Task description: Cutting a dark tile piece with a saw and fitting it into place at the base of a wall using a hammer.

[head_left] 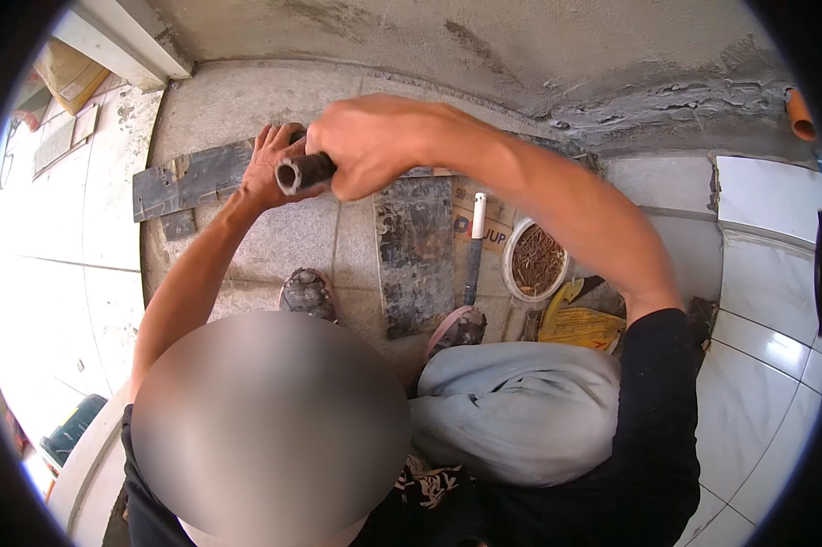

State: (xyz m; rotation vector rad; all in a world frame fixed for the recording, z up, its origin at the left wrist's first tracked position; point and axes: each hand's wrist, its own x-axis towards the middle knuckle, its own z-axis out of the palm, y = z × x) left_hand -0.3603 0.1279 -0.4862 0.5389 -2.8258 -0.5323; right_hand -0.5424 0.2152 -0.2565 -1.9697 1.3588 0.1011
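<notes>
My right hand [361, 146] is closed around a dark, hollow cylindrical handle [306, 172], its open end toward me; whatever is at the far end is mostly hidden. Just behind it, my left hand [267, 173] rests with fingers spread at a long, dark, scuffed board [179, 191] lying crosswise; part of this hand is covered by the handle and right hand. A second worn board [414, 264] points toward me below it. To its right lie a white-and-grey rod-like tool [474, 260] on cardboard [491, 232] and a white tub [510, 260] full of small brown pieces, possibly nails.
My shoes [306, 292] and bent knee [516, 410] are close below. A yellow tool [561, 305] lies beside a yellow sheet [584, 333]. A rough plastered wall [484, 41] runs along the back; white tiles [766, 283] lie right, an orange pipe [798, 114] at far right.
</notes>
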